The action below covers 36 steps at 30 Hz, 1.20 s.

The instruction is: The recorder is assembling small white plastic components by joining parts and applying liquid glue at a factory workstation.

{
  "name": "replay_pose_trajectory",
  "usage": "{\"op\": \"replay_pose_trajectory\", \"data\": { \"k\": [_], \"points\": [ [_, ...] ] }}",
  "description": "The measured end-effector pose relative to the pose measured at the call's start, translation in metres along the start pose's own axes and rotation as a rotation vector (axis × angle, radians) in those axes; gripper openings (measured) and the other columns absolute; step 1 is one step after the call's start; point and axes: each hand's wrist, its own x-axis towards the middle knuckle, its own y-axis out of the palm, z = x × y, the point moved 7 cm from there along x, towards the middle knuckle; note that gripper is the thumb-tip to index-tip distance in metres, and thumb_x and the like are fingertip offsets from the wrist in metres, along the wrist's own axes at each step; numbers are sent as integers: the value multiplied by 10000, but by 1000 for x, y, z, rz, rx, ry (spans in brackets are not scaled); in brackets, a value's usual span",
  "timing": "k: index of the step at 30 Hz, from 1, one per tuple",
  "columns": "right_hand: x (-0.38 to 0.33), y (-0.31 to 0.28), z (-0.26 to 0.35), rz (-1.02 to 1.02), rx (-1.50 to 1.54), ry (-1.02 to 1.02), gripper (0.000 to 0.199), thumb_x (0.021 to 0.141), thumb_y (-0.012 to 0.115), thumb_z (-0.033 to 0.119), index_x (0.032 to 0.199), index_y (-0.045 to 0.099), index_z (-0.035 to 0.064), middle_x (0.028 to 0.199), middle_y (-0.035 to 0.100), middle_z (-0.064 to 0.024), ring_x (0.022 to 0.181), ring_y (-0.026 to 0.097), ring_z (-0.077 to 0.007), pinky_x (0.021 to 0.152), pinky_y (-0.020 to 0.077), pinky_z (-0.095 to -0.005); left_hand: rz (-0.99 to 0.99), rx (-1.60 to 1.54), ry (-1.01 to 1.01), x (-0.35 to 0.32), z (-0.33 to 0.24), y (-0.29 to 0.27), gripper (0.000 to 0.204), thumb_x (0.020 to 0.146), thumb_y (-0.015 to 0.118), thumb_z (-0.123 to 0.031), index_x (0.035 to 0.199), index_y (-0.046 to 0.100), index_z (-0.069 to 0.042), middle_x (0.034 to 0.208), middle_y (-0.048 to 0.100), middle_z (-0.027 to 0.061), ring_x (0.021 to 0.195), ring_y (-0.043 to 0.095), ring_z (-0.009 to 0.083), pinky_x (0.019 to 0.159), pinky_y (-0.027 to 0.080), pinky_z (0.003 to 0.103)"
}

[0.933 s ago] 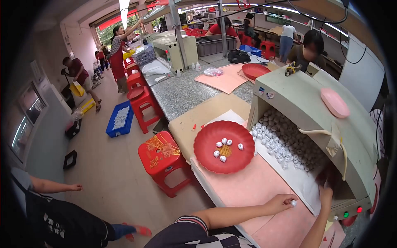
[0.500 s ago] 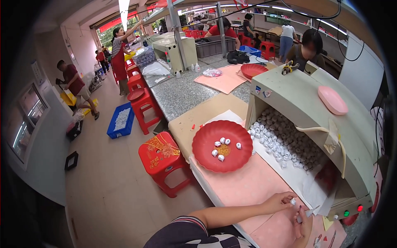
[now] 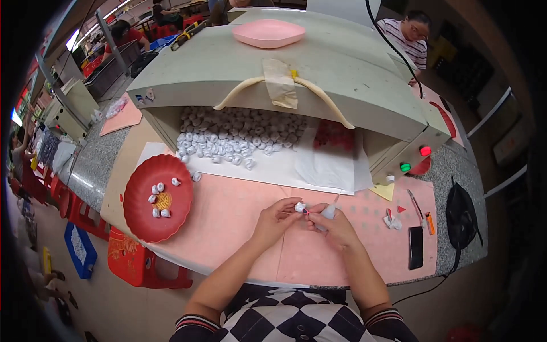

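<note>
Over the pink mat my left hand pinches a small white piece between thumb and fingers. My right hand holds a small grey squeeze tube with its thin tip touching that piece. A red plate with several white pieces lies to the left. A heap of the same white pieces fills the mouth of the grey-green machine ahead.
A pink dish rests on the machine's top. Red and green lamps glow on its right end. A phone, an orange cutter and a black pouch lie at the right. A red stool stands below left; another person sits opposite.
The view has swung from the room to the bench in front of me. Both hands have come together at the mat's middle, the left now holding a white piece, the right a tube.
</note>
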Motion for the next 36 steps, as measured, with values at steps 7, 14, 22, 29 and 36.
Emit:
{"op": "replay_pose_trajectory", "data": {
  "k": [7,14,22,29,36],
  "points": [
    [1,-2,-5,9,-32,1,82,878,645,79,947,618,44,950,643,-63,816,608,-141,740,515,-281,11,43,-41,-3,-1,6,377,881,607,6,1253,542,-7,1139,617,111,1029,607,158,887,509,271],
    [4,0,-8,-27,-50,-37,130,867,668,89,944,607,5,913,645,-80,771,619,-141,718,535,-279,11,7,-22,-5,-1,5,339,885,583,41,1220,544,19,1176,601,125,1059,600,177,925,506,298],
    [2,2,-7,-20,-127,-207,154,854,677,69,969,589,18,907,611,-48,823,580,-103,727,499,-244,49,-159,20,-4,-4,9,280,888,587,30,1166,563,20,1165,601,113,1059,596,174,938,496,310],
    [-2,21,17,27,-322,-340,303,826,705,61,1104,592,27,934,585,0,851,528,-68,761,450,-208,57,-224,-63,-4,-4,4,237,917,571,-21,1153,564,-1,1101,623,87,1049,589,150,921,472,281],
    [-9,10,16,-21,-294,-335,255,805,717,38,1039,619,16,960,631,-26,870,578,-85,774,480,-230,122,-251,-16,-7,2,19,245,937,561,-70,1176,531,-23,1137,576,48,1061,550,116,926,443,268]
  ]
}}
